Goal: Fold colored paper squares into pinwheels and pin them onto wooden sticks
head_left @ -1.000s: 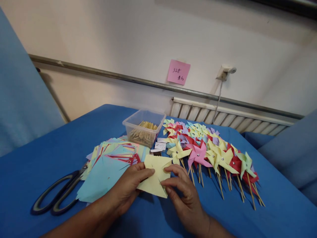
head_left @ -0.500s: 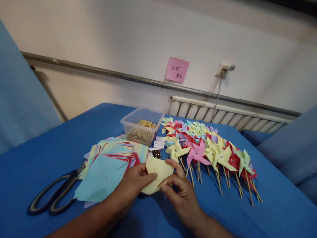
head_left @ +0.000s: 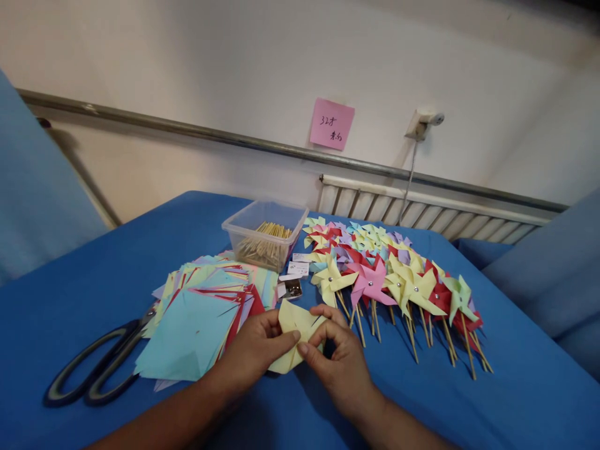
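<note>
Centre-frame, left hand & right hand pinch a folded yellow paper square between them, fingers closed on its edges, low over the blue desk, w/ finished pinwheels just right.

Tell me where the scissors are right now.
In the head view the scissors lie on the blue table at the lower left, blades tucked under the stack of cut paper squares, left of the left hand.

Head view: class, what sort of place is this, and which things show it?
Probably a craft worktable set up in a plain room: finished pinwheels in rows, a stack of cut paper squares, scissors, and a tub of sticks.
</note>
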Demonstrator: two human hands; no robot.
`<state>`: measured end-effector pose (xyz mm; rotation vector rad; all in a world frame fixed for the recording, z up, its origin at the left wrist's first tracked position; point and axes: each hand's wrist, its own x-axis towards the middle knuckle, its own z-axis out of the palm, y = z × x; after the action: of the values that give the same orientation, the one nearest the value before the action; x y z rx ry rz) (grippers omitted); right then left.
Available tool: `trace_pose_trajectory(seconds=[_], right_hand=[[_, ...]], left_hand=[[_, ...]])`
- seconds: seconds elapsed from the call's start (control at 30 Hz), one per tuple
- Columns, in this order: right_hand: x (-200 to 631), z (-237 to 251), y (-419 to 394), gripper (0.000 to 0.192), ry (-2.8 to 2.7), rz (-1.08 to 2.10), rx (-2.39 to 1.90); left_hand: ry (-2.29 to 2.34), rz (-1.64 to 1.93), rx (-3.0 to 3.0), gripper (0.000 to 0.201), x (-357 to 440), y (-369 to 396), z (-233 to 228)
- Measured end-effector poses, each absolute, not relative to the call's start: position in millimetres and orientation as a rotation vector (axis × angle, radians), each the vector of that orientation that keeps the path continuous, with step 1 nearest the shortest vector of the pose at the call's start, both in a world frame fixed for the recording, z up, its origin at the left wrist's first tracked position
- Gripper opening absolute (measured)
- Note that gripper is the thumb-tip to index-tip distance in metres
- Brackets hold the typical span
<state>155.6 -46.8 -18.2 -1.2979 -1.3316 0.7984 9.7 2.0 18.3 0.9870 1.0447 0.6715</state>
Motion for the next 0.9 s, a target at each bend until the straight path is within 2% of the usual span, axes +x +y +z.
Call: trace_pose_trajectory(seconds=[0.2,0.47,0.9], right_hand=[[155.0,-18.8,-46.1,0.015,-1.302,0.79,-1.313],[154.7,-17.7,-45.7,0.016,-1.294,0.751,-1.313],[148.7,-18.8,-51.8,0.013,-1.312,0.711,-1.334]], left_hand=[[1.036,0.689,0.993,0.028,10.7,1.7,16.6],[1.041,0.652,1.021,0.037,9.9,4.0,11.9],[1.042,0.691,1.028,0.037,10.9,2.3,16.4]])
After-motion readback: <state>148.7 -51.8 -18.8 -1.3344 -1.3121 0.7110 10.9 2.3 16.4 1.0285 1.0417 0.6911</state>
